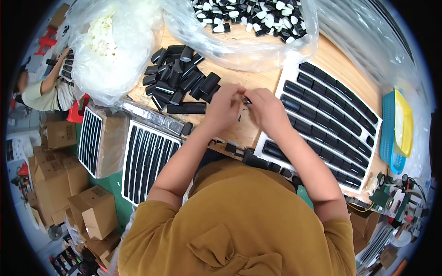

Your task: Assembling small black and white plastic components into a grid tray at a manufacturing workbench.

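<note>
Small dark part (247,100) was positioned left of the white tray (287,74). Well left of it, black cylinders (176,77) lay piled. Nearer the tray, our left hand (224,106) curled its fingers; we could not tell whether they gripped anything. Just beside the tray, our right hand (268,112) pinched the part. Right of the tray stood a blue basket (389,126).

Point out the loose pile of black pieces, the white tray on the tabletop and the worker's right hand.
Pile of black pieces (177,76): head view, on a piece mid-pile.
White tray (289,73): head view, bare upper-left corner.
Right hand (270,111): head view, back of the hand.
</note>
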Demonstrator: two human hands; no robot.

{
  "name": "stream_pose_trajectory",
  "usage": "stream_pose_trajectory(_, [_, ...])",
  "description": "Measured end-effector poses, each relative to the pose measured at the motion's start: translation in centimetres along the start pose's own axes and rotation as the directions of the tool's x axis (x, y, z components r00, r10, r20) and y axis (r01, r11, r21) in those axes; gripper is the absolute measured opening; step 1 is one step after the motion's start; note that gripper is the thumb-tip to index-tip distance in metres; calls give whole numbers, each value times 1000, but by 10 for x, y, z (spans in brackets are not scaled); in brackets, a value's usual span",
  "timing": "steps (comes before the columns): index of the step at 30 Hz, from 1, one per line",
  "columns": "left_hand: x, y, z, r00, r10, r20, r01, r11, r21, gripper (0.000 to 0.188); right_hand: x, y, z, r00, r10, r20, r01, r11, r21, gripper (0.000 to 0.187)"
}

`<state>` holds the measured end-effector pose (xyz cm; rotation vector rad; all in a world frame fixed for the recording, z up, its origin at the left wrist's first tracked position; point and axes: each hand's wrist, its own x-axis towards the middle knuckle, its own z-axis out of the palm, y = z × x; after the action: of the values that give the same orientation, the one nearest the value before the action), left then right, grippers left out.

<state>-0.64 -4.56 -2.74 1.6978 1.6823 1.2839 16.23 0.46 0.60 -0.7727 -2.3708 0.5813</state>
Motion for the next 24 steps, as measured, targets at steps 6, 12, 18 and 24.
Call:
stream_pose_trajectory(6, [117,-16,-50,972,103,-213,-61,979,194,15,3,-2,3,998,54,-31,-53,998,46,34])
stream_pose_trajectory(12, [198,-57,-17,958,286,39,-235,695,679,17,-2,5,5,994,101,-49,-98,993,69,32])
stream_pose_trajectory(18, [186,-81,-12,985,108,135,-172,704,689,17,-27,19,-62,902,245,-357,-228,969,91,28])
stream_pose_trajectory(24, [142,-50,-44,970,244,-8,-215,871,442,28,-180,145,-192,108,640,-760,-635,633,443,41])
